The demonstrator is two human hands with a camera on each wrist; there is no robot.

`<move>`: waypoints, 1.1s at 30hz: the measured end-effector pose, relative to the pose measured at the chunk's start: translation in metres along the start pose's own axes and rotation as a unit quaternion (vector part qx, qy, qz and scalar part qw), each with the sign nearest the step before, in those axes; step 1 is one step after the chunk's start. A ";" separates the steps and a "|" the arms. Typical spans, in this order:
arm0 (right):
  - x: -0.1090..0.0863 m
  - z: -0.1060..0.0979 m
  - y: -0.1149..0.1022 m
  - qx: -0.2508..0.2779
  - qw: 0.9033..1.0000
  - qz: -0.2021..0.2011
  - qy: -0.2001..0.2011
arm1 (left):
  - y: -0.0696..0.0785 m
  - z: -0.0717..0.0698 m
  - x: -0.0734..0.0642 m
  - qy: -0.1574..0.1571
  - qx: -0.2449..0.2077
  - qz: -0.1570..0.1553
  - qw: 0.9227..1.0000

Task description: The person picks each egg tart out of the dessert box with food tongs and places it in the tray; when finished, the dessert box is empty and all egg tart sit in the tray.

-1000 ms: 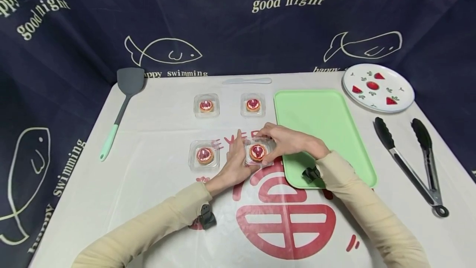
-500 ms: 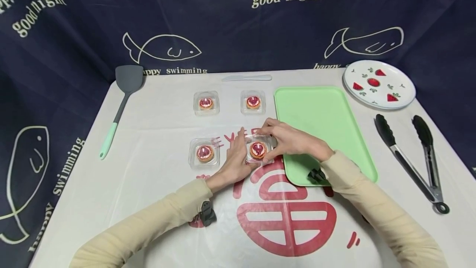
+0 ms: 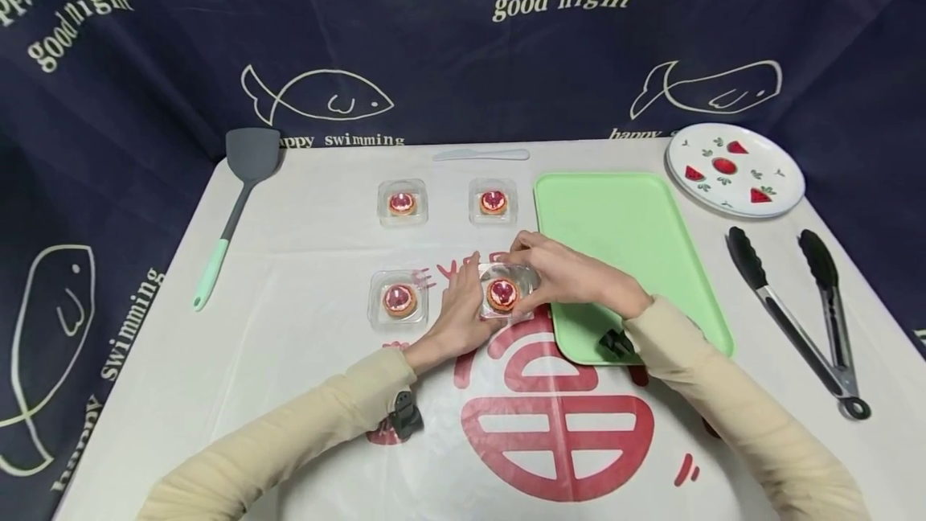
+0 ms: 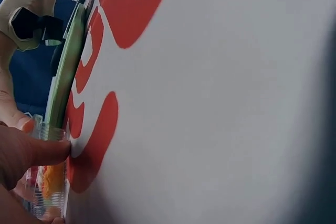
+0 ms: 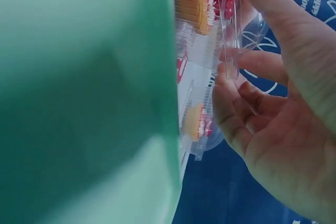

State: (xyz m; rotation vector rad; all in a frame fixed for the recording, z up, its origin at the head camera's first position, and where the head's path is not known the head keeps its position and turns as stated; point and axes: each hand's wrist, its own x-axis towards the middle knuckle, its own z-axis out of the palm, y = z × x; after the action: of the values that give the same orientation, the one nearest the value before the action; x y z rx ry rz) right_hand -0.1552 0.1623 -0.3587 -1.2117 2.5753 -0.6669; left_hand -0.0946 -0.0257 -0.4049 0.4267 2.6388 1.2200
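Observation:
A small tart with a glossy red top sits inside a clear plastic box at mid-table. My left hand holds this box from the left, its fingers along the side and the thumb against the near wall. On the opposite side, my right hand grips the box's right edge between thumb and fingers. In the right wrist view a clear flap of plastic stands between the right thumb and fingers. Whether the lid is fully closed cannot be told.
Three similar boxed tarts stand nearby: left, back left and back right. A green tray lies under the right wrist. Around the edges are a spatula, a plastic knife, a watermelon-patterned plate and tongs.
Both hands stay on the same box with almost no movement. The head view shifts slightly.

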 end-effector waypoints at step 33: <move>-0.012 -0.014 -0.019 0.375 0.915 0.145 -0.020 | 0.019 -0.053 -0.006 0.120 0.155 0.270 0.943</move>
State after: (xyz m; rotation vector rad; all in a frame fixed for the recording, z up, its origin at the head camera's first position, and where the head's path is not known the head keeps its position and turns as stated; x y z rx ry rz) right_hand -0.1402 0.1650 -0.3367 -0.5651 2.0504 -1.3564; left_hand -0.1017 -0.0533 -0.3559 1.1933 3.0513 1.0269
